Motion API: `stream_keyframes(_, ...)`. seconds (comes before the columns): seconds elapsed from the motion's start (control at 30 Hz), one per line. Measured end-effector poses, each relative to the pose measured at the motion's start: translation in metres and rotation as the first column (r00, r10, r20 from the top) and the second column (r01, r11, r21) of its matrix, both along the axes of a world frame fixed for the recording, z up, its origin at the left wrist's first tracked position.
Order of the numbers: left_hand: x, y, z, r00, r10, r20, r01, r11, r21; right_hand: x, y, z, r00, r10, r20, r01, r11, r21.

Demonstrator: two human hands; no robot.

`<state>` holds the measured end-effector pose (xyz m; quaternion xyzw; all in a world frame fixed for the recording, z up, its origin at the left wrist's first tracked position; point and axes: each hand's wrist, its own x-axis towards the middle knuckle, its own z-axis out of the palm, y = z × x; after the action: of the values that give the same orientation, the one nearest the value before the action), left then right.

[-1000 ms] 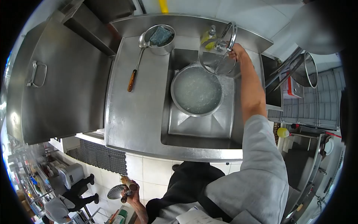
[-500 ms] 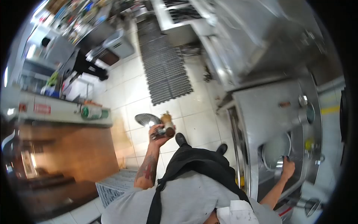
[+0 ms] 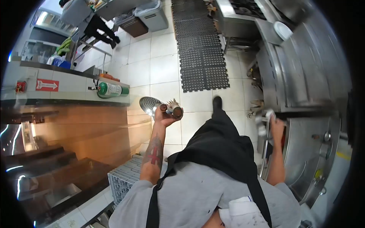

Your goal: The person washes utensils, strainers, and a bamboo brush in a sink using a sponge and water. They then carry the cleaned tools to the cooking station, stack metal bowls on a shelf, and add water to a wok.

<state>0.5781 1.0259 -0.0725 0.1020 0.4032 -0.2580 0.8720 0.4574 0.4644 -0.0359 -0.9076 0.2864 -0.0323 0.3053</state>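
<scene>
Grips a perforated skimmer (image 3: 147, 105) and a bristled brush (image 3: 176, 109) together in the left hand (image 3: 166, 119); holds a blurred metal utensil (image 3: 262, 126) in the right hand (image 3: 277, 127), well apart, nearer the sink (image 3: 297, 167).

Pale tiled floor (image 3: 164, 69), black perforated mat (image 3: 201, 49)

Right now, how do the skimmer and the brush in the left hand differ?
The skimmer has a broad, shiny metal head full of holes; the brush has a small tuft of tan bristles. The skimmer's head spreads out to the left, while the brush sits right of it. Both share the left hand's grip, above the floor.
</scene>
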Motion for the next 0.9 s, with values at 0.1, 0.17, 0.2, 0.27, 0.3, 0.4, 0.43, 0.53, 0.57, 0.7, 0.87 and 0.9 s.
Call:
stream_keyframes(0.1,0.069,0.066,0.007,1.0,0.011,-0.002,-0.011,1.0,0.009,0.001,0.01,-0.128,0.733,0.087,-0.675,-0.255,0.955,-0.153)
stream_keyframes(0.17,0.104,0.091,0.029,0.998,0.062,-0.032,-0.06,0.997,0.048,0.038,0.03,-0.133,0.685,0.104,-0.721,-0.247,0.964,-0.096)
stream_keyframes(0.2,0.125,0.102,0.031,0.995,0.094,-0.026,-0.092,0.993,0.067,0.068,0.031,-0.144,0.655,0.129,-0.744,-0.248,0.967,-0.051)
stream_keyframes(0.27,0.165,0.129,0.027,0.994,0.102,0.041,-0.106,0.99,0.093,0.161,0.04,-0.156,0.62,0.17,-0.766,-0.276,0.961,-0.01)
stream_keyframes(0.3,0.186,0.137,0.038,0.994,0.096,0.047,-0.101,0.988,0.115,0.223,0.054,-0.157,0.733,0.34,-0.589,-0.381,0.923,0.059)
stream_keyframes(0.4,0.245,0.163,0.07,0.987,0.145,0.077,-0.152,0.984,0.094,0.46,0.104,-0.171,0.666,0.602,-0.441,-0.59,0.786,0.182)
stream_keyframes(0.43,0.26,0.173,0.075,0.979,0.17,0.116,-0.18,0.98,0.089,0.545,0.152,-0.129,0.661,0.529,-0.532,-0.606,0.795,0.036)
stream_keyframes(0.53,0.299,0.205,0.095,0.94,0.248,0.235,-0.262,0.965,0.031,0.766,0.262,-0.073,0.745,0.628,-0.227,-0.667,0.684,-0.295)
stream_keyframes(0.57,0.312,0.22,0.094,0.935,0.228,0.271,-0.251,0.967,0.05,0.821,0.308,-0.038,0.723,0.661,-0.199,-0.69,0.682,-0.244)
stream_keyframes(0.7,0.377,0.294,0.086,0.91,0.215,0.353,-0.26,0.962,0.085,0.977,0.484,0.06,0.564,0.821,0.084,-0.818,0.542,0.193)
stream_keyframes(0.87,0.483,0.419,0.035,0.935,0.074,0.348,-0.134,0.979,0.152,1.021,0.614,0.026,0.356,0.934,0.024,-0.798,0.317,-0.513)
stream_keyframes(0.9,0.509,0.444,0.038,0.932,0.112,0.345,-0.157,0.982,0.104,1.022,0.621,0.009,0.442,0.896,-0.043,-0.806,0.376,-0.457)
